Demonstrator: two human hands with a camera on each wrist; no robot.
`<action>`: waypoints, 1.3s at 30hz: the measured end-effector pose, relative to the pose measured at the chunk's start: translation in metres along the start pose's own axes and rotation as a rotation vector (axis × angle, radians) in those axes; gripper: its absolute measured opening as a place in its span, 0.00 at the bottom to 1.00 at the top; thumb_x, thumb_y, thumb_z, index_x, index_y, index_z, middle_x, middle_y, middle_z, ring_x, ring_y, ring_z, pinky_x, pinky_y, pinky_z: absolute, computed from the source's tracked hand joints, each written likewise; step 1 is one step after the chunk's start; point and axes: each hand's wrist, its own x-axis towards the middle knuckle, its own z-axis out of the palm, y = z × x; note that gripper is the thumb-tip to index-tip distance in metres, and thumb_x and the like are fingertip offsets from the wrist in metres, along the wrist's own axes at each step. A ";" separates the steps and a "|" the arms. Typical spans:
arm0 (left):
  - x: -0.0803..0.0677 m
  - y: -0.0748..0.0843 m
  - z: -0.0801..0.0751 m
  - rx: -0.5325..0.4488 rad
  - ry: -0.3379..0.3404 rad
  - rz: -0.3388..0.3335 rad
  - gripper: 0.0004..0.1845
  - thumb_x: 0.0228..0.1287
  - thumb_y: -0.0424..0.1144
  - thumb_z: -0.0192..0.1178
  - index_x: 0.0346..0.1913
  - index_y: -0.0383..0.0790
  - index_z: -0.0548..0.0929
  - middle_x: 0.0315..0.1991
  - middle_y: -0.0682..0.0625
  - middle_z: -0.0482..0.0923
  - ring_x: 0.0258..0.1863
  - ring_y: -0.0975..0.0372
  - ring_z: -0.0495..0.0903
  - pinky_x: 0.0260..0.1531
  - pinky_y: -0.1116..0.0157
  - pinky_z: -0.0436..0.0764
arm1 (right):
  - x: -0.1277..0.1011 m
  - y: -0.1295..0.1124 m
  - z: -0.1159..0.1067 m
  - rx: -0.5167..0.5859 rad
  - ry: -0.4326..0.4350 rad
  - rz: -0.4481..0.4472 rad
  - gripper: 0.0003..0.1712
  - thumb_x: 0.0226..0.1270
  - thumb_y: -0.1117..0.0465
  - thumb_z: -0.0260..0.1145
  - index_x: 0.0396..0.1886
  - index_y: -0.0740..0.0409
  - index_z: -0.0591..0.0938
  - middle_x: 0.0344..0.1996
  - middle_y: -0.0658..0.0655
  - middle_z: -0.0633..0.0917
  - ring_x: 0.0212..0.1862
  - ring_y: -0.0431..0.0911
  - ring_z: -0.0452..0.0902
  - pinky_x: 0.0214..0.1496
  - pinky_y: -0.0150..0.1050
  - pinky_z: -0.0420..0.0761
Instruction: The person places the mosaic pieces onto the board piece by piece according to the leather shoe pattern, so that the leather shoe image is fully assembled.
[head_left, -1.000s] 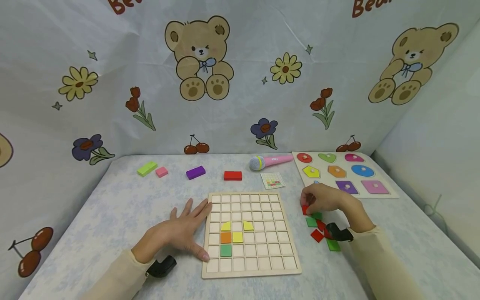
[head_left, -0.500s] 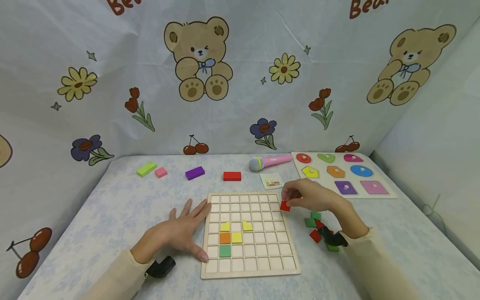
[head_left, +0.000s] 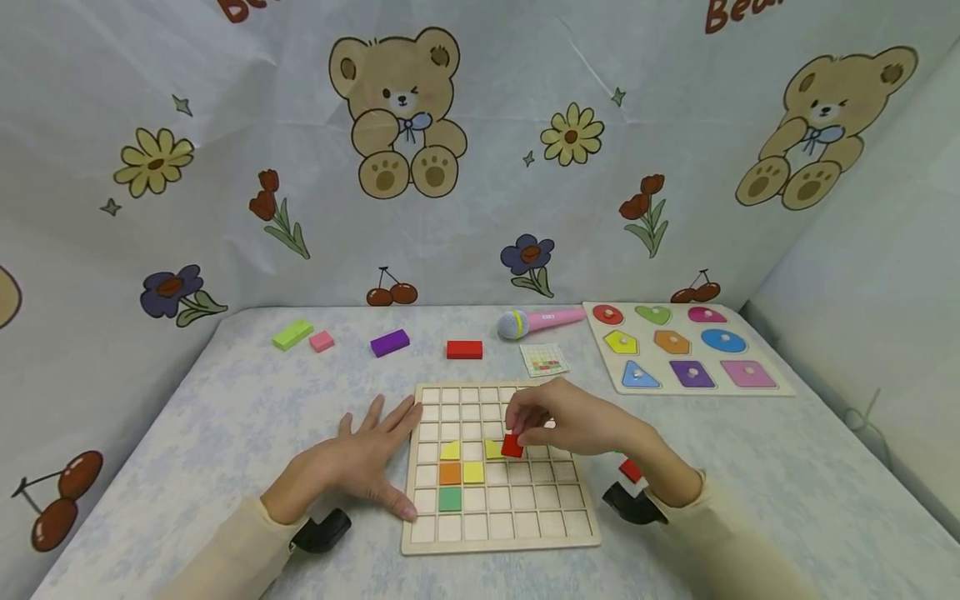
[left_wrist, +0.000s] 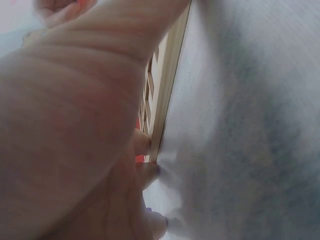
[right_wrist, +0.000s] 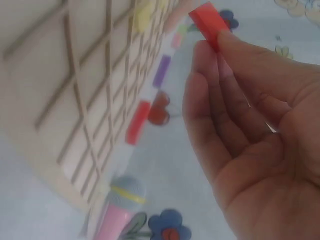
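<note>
A small red tile [head_left: 512,446] is pinched between the fingertips of the right hand [head_left: 570,425] and held just above the wooden grid board [head_left: 577,508], over the cells right of the board's middle, immediately beside the right-hand one of two yellow pieces [head_left: 451,451]. In the right wrist view the same red tile [right_wrist: 209,23] is seen gripped at the tips of the curled fingers [right_wrist: 235,75], with the grid [right_wrist: 60,90] beneath. The left hand [head_left: 360,467] is laid flat on the table [head_left: 225,417], fingers straight and spread, with fingertips and thumb touching the board's left edge; the left wrist view shows the fingertips [left_wrist: 145,175] pressed against that edge [left_wrist: 167,90]. Already seated in the left half of the grid are an orange square [head_left: 451,474], a yellow square [head_left: 473,473] and a green square [head_left: 451,500]. A loose red tile [head_left: 630,471] lies on the table off the board's right edge, partly hidden by the right wrist. Along the far edge of the table are set a lime block [head_left: 293,334], a pink block [head_left: 322,341], a purple block [head_left: 390,342], a red block [head_left: 464,350], a toy microphone [head_left: 536,322] and a small pattern card [head_left: 544,359]; a shape puzzle board [head_left: 765,390] occupies the far right corner.
</note>
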 end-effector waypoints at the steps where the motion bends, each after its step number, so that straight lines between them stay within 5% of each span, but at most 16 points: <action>1: 0.000 0.000 0.000 0.004 0.002 0.001 0.77 0.35 0.71 0.76 0.82 0.45 0.40 0.83 0.46 0.32 0.79 0.37 0.28 0.63 0.23 0.35 | 0.001 -0.003 0.003 0.002 -0.008 -0.003 0.06 0.68 0.66 0.69 0.40 0.51 0.82 0.34 0.46 0.85 0.37 0.36 0.82 0.47 0.31 0.83; 18: 0.002 0.000 -0.001 0.028 0.010 -0.001 0.76 0.35 0.72 0.76 0.82 0.44 0.42 0.83 0.45 0.34 0.78 0.36 0.29 0.63 0.23 0.36 | 0.016 -0.030 0.053 -0.156 -0.055 -0.071 0.06 0.68 0.67 0.68 0.36 0.51 0.83 0.29 0.40 0.83 0.33 0.29 0.77 0.41 0.24 0.79; 30: 0.000 0.002 0.000 0.028 0.008 0.000 0.76 0.35 0.72 0.75 0.82 0.44 0.42 0.83 0.44 0.34 0.78 0.35 0.30 0.63 0.23 0.36 | 0.014 -0.030 0.058 -0.334 -0.091 -0.153 0.06 0.66 0.62 0.71 0.41 0.47 0.87 0.34 0.38 0.84 0.36 0.30 0.76 0.42 0.22 0.76; 39: 0.000 0.000 0.002 0.012 0.008 -0.003 0.76 0.35 0.71 0.76 0.82 0.45 0.40 0.83 0.46 0.33 0.79 0.37 0.29 0.63 0.23 0.36 | 0.012 -0.033 0.059 -0.380 -0.086 -0.114 0.08 0.63 0.62 0.73 0.40 0.45 0.88 0.35 0.40 0.82 0.33 0.32 0.75 0.37 0.23 0.74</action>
